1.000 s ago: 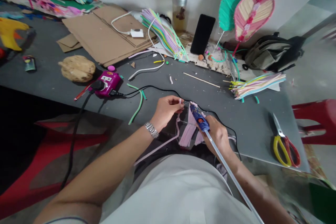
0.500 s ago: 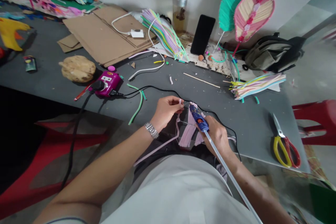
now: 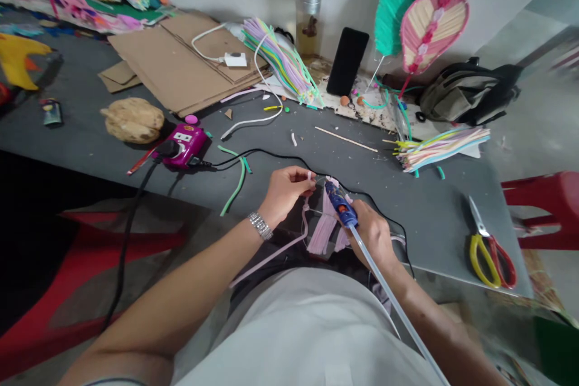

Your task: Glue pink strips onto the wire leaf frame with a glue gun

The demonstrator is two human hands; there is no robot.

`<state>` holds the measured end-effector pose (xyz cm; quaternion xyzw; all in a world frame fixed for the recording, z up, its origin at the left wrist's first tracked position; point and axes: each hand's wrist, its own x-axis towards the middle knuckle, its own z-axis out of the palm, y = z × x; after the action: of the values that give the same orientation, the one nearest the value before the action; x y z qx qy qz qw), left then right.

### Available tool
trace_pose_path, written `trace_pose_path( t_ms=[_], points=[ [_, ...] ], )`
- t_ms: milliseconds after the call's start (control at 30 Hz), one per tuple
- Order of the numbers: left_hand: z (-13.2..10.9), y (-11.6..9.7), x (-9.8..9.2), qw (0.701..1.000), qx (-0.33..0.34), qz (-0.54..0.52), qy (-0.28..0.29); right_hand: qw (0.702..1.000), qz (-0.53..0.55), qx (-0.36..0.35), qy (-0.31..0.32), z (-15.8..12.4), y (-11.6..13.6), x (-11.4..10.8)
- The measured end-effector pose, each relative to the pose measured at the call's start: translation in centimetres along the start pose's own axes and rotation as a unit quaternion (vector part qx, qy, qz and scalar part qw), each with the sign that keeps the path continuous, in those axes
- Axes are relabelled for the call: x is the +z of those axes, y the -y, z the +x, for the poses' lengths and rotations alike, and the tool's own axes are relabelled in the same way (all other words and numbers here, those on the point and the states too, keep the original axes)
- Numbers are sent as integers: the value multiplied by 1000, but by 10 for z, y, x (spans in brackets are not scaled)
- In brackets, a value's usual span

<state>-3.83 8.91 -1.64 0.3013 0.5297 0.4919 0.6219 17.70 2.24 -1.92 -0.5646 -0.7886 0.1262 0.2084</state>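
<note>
My left hand [image 3: 286,190] is closed, pinching a pale pink pipe cleaner [image 3: 284,253] whose short end stands up above the fingertips while its long tail hangs toward my lap. My right hand [image 3: 371,230] is wrapped round a blue glue gun [image 3: 341,204], its nozzle pointing up and left. A long clear glue stick [image 3: 391,292] sticks out of its back end. Between the hands, at the table's front edge, is a thin wire frame with pale pink pipe-cleaner strips [image 3: 322,232] on it. The glue gun and right hand hide part of this piece.
A purple power adapter [image 3: 186,143] with black cords sits left on the grey table. Red-and-yellow-handled scissors [image 3: 485,253] lie at right. Behind are a phone [image 3: 347,61], pipe-cleaner bundles [image 3: 283,63], cardboard [image 3: 174,66], a bottle [image 3: 308,18] and two leaf-shaped fans [image 3: 435,33].
The view has shifted very slightly. Both hands, the glue gun and the pink pipe cleaner hold almost the same positions as before.
</note>
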Motion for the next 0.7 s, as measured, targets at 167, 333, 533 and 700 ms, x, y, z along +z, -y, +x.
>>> trace_pose_path(
  t_ms=[167,333,533,700],
  points=[
    [0,0,0,1000,0,-1,-1,1000,-6,-3,-5,-1,-1,1],
    [0,0,0,1000,1,-2,-1,1000,-3,0,-9,-1,-2,2],
    [-1,-1,1,1000,0,-1,-2,1000,6,9,-19,-1,0,0],
    [-2,-3,1,1000,1,1,-5,999,32,22,-28,-1,0,-2]
  ],
)
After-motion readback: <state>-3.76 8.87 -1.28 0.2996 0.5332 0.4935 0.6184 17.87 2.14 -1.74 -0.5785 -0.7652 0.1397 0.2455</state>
